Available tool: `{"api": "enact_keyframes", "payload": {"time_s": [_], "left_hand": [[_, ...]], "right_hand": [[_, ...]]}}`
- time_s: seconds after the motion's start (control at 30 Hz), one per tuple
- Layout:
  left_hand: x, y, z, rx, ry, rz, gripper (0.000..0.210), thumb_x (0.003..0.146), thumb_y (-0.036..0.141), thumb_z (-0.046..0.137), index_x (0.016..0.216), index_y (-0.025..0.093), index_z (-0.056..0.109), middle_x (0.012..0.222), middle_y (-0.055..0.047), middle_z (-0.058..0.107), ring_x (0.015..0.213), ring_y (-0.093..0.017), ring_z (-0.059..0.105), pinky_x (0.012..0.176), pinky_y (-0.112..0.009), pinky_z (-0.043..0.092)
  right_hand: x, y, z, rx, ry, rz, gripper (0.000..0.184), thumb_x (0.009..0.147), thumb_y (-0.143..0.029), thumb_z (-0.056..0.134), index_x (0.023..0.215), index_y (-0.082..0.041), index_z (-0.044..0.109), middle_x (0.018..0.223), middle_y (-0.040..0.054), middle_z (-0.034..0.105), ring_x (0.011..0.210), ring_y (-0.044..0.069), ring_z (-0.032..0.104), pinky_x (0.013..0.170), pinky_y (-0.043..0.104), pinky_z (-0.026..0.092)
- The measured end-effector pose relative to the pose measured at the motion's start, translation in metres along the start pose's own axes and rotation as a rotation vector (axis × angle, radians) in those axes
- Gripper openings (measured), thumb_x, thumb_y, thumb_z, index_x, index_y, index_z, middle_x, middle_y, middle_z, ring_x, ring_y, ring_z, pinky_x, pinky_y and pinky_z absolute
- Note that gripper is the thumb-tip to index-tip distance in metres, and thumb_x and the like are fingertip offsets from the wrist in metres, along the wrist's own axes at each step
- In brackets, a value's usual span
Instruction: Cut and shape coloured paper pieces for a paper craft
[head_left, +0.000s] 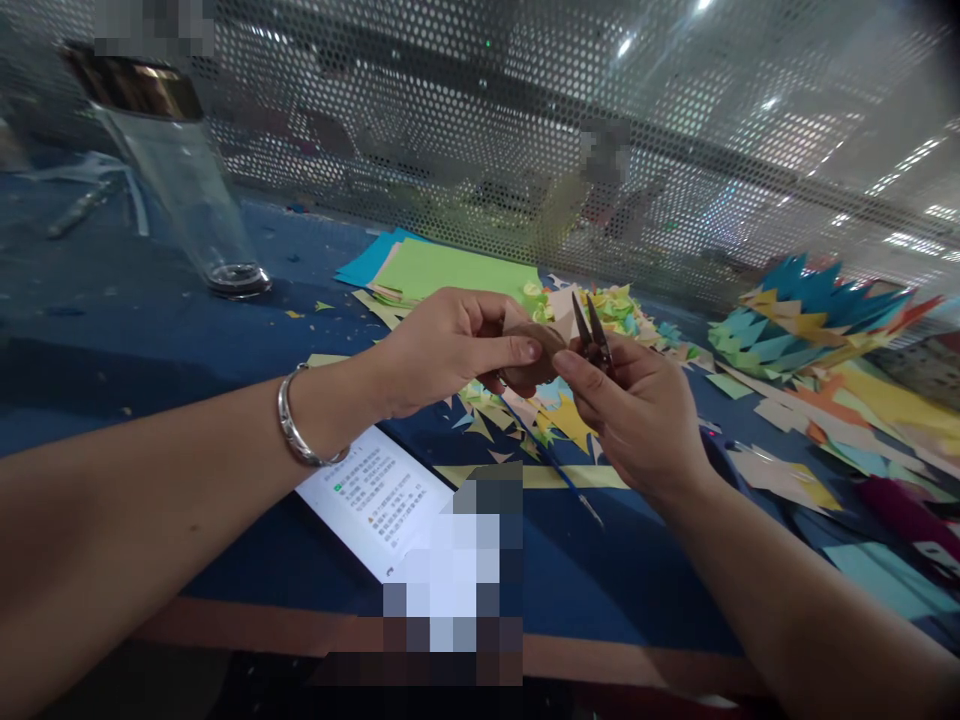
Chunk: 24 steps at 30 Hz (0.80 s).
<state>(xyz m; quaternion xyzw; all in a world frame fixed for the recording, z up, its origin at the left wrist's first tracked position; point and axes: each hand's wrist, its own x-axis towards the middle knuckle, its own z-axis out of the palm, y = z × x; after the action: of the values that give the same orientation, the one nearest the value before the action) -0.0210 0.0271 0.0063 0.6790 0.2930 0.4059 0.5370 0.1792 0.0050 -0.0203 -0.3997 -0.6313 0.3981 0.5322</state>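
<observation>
My left hand point(457, 350) is closed around a small brown round roll point(536, 352), which looks like tape, with the thumb lying across it. My right hand point(630, 400) holds a pair of scissors point(591, 325), their dark blades pointing up and slightly apart. The right thumb and a finger meet the right edge of the roll. Beneath and behind both hands lie many cut paper scraps point(562, 415) in green, yellow, pink and blue. A thin blue pen-like stick point(555, 462) rests among them.
A lit phone point(375, 500) lies below my left wrist. At left stands a glass bottle point(187, 180). Coloured sheets point(457, 268) are stacked behind the hands, against a perforated metal screen point(420, 130). A spiky paper crown point(795, 310) sits at right, near more paper strips.
</observation>
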Motion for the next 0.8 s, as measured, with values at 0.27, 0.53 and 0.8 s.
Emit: {"api": "enact_keyframes", "payload": {"time_s": [0.27, 0.53, 0.8], "left_hand": [[-0.0001, -0.0015, 0.0002, -0.016, -0.005, 0.022, 0.023, 0.082, 0.03, 0.077, 0.074, 0.016, 0.06, 0.075, -0.004, 0.072, 0.07, -0.013, 0.068, 0.061, -0.023, 0.048], [0.0002, -0.0019, -0.0001, 0.056, 0.016, 0.004, 0.019, 0.082, 0.029, 0.075, 0.075, 0.017, 0.062, 0.071, -0.003, 0.072, 0.066, -0.013, 0.067, 0.054, -0.023, 0.042], [0.001, -0.0023, -0.0017, 0.01, -0.003, 0.033, 0.016, 0.082, 0.025, 0.075, 0.076, 0.016, 0.064, 0.074, -0.003, 0.072, 0.069, -0.013, 0.067, 0.061, -0.024, 0.045]], "right_hand": [[-0.0007, -0.0015, -0.0002, -0.016, 0.003, -0.016, 0.018, 0.087, -0.037, 0.074, 0.086, -0.022, 0.063, 0.057, -0.0077, 0.035, 0.045, 0.007, 0.025, 0.041, 0.025, 0.019], [-0.0009, -0.0017, -0.0011, -0.165, 0.01, -0.03, 0.021, 0.087, -0.039, 0.073, 0.087, -0.021, 0.064, 0.058, -0.0068, 0.037, 0.047, 0.007, 0.027, 0.042, 0.025, 0.019], [-0.0023, -0.0027, 0.0003, -0.156, 0.013, -0.036, 0.022, 0.088, -0.04, 0.073, 0.086, -0.021, 0.063, 0.061, -0.006, 0.038, 0.049, 0.007, 0.026, 0.043, 0.025, 0.019]]}}
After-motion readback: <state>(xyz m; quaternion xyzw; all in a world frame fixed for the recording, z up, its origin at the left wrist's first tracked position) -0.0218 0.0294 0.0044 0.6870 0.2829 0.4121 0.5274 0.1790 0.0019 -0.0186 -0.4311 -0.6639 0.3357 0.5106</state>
